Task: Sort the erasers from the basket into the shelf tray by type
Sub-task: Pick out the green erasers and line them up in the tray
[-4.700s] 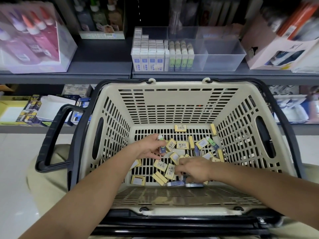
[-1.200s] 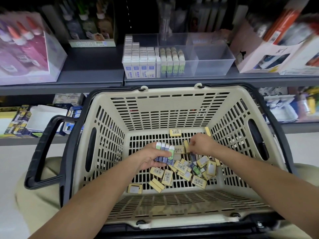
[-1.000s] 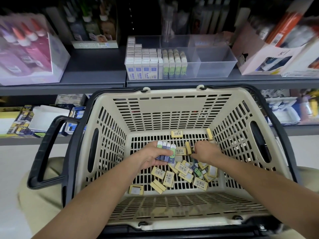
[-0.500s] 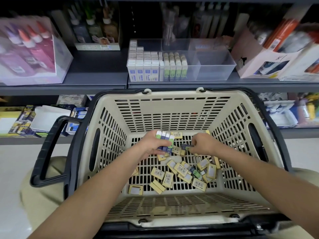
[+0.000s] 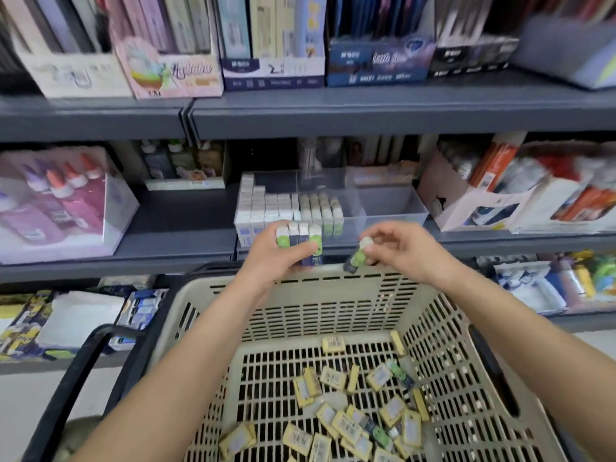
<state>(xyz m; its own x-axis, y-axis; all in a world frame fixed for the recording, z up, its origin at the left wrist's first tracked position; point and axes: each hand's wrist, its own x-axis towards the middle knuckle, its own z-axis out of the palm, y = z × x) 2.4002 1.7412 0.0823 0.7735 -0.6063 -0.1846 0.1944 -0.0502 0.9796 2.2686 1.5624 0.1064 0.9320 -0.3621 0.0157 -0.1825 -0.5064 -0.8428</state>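
My left hand point(image 5: 271, 258) grips a row of several stick erasers point(image 5: 299, 240) with green and blue sleeves, held upright above the far rim of the beige basket point(image 5: 333, 296). My right hand point(image 5: 398, 250) pinches one green-sleeved eraser point(image 5: 356, 258), tilted, just right of that row. Both hands hover in front of the clear shelf tray point(image 5: 393, 211), whose left compartments hold white erasers point(image 5: 263, 208) and green-sleeved erasers point(image 5: 321, 210); its right compartment looks bare. Many yellow flat erasers point(image 5: 346, 425) and a few green ones lie on the basket floor.
The basket's black handle point(image 5: 70, 388) folds down at the left. On the tray's shelf stand a box of glue bottles point(image 5: 56, 208) to the left and open cardboard boxes point(image 5: 483, 198) to the right. Boxed goods point(image 5: 273, 45) fill the shelf above.
Both hands rose out of the basket toward the shelf tray, the left carrying its row of erasers, the right carrying one eraser. The view tilted upward, revealing the upper shelf.
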